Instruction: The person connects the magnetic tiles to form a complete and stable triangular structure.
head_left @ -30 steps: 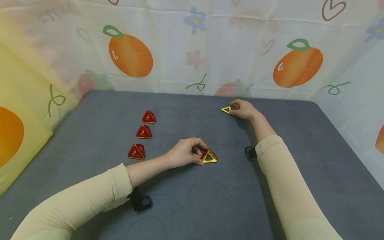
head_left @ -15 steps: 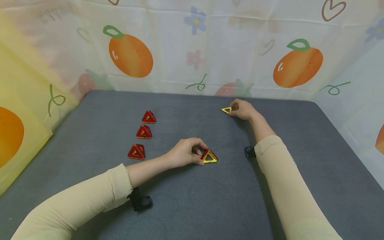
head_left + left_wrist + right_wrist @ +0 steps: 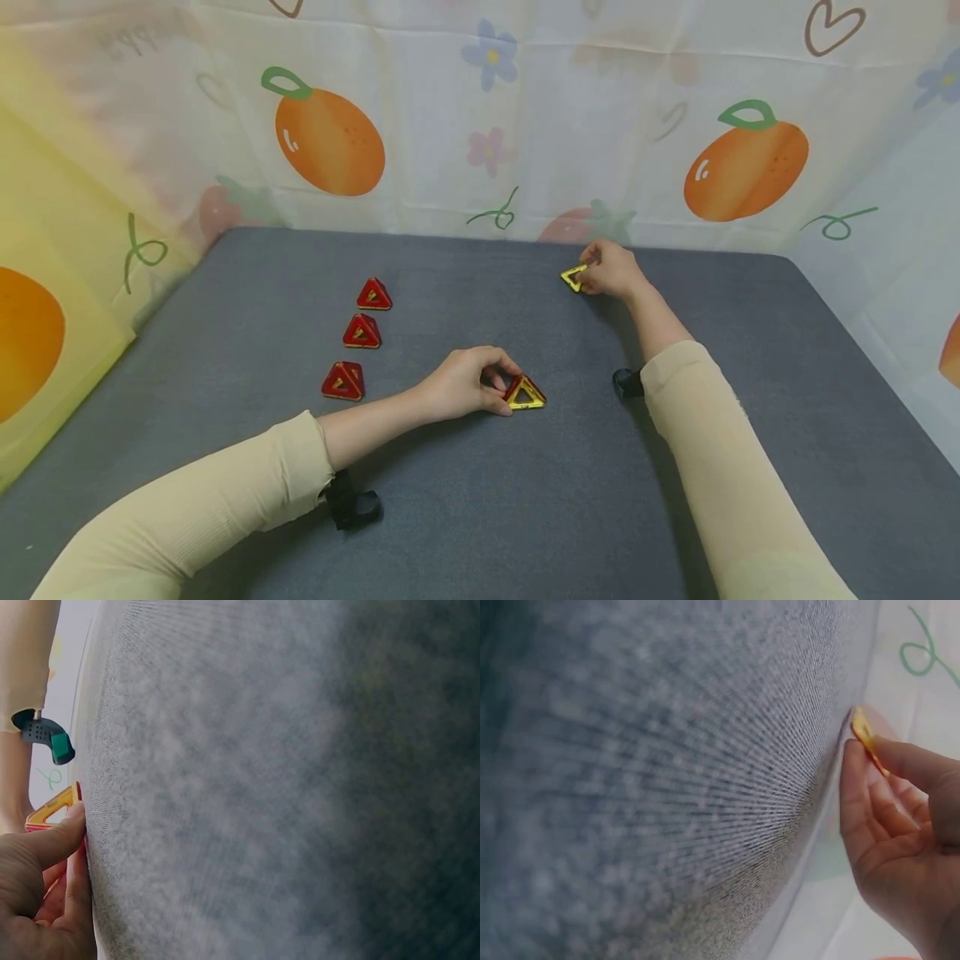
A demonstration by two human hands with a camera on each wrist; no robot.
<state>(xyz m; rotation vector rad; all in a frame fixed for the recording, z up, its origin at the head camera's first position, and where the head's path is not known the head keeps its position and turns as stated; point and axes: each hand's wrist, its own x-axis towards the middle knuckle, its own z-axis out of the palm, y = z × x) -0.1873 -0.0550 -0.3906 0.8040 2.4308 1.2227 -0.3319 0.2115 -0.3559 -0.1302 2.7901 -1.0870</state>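
My left hand [image 3: 467, 382] holds the left side of a small pyramid of magnetic tiles [image 3: 531, 403], mid-table in the head view. A yellow triangular frame faces me, with red sides beside it; the left wrist view shows the thumb against this pyramid [image 3: 54, 801]. Near the table's far edge, my right hand [image 3: 613, 271] pinches a yellow triangular magnetic tile [image 3: 567, 278] between thumb and fingers. In the right wrist view this tile [image 3: 862, 729] appears almost edge-on, by the table surface, partly hidden by the fingers.
Three red tile pyramids stand in a line on the left: a far one [image 3: 373, 295], a middle one [image 3: 362, 332] and a near one [image 3: 343, 382]. Behind the grey table [image 3: 465, 508] hangs a fruit-print curtain [image 3: 435, 100]. Black wrist straps [image 3: 352, 504] show below the sleeves.
My right hand has tilted and turned the yellow tile slightly, bringing it a little to the right. The left hand keeps its hold on the pyramid.
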